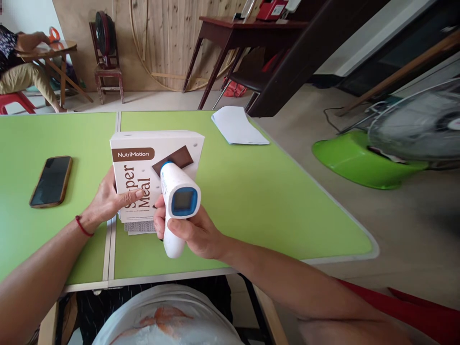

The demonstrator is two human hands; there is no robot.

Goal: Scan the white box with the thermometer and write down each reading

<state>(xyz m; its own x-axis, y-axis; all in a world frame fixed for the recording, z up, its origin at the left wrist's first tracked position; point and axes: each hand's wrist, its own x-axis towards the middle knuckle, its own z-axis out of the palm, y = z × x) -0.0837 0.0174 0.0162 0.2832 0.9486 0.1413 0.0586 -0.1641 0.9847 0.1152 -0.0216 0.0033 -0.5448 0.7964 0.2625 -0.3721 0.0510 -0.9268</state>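
My left hand (114, 197) grips the left side of a white box (132, 184) printed "NutriMotion" and "Super Meal", its thumb lying across the front. Under the box's lower edge shows a strip of grey patterned material (138, 227). My right hand (194, 232) is wrapped around the handle of a white infrared thermometer (176, 191). The thermometer's blue-framed screen faces me, and its front end points at the brown bar picture on the box. Whether it touches the box I cannot tell. Behind the handle, part of the right hand's fingers is hidden.
On the green folding table (251, 211) lie a phone (52, 182) at the left and white papers (239, 125) at the back. A fan (420, 122) and green stool (362, 160) stand to the right. A person (21, 72) sits at a small table at the far left.
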